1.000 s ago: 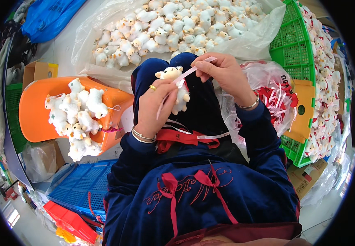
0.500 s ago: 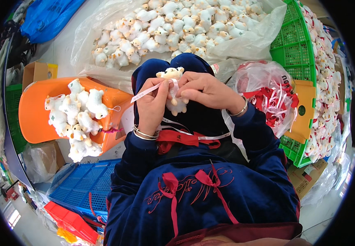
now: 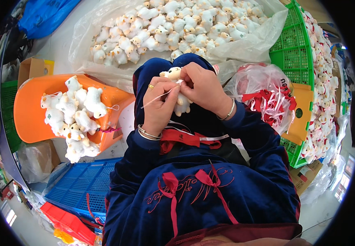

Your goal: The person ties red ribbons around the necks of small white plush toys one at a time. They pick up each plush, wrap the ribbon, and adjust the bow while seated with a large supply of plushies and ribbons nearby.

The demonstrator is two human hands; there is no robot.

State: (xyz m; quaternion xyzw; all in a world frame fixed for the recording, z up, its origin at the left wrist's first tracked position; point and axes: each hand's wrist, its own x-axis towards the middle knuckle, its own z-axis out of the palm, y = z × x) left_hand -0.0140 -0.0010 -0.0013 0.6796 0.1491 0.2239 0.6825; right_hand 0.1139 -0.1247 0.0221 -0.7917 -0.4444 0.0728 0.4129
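Note:
A small white plush animal with a cream head rests upright on my lap between my knees. At its neck, the fingertips of my left hand and my right hand meet in a pinch. Between them is a narrow white ribbon, whose loose end sticks out to the left past my left fingers. My fingers cover most of the toy's neck and part of its face. Below, a red ribbon piece with white strips lies across my lap.
Many white plush toys lie on clear plastic sheeting ahead. An orange chair at left bears several more. At right are a plastic bag of red and white ribbons and a green crate. A blue crate stands lower left.
My right hand has come up and left, so its fingertips now meet my left ones at the toy's neck. The ribbon's loose end has turned to a thin line.

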